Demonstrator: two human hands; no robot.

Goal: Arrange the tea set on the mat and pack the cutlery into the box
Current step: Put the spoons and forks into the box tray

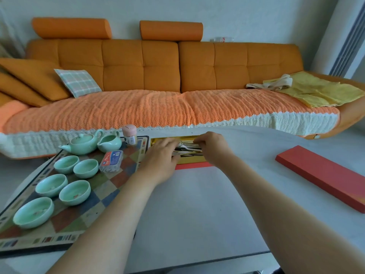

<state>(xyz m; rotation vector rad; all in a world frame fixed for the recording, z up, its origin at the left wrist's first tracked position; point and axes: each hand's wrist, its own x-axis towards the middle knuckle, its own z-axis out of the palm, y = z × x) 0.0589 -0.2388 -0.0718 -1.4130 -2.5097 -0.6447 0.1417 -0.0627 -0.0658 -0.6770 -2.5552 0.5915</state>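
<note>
Cutlery (188, 149) bedded in gold-lined box (189, 160), directly beneath both hands. Tea set (86, 168) already laid out on mat (110, 186), left of the grip: teapot (82, 144), pitcher (110, 143), five cups (76, 192). Seemingly left to do: settling the pieces and fitting red lid (324, 178), well off to the right. Left hand (160, 157) with fingers nearly straight, flat on the pieces; right hand (213, 147) with fingers curled, apparently pinching one piece.
</note>
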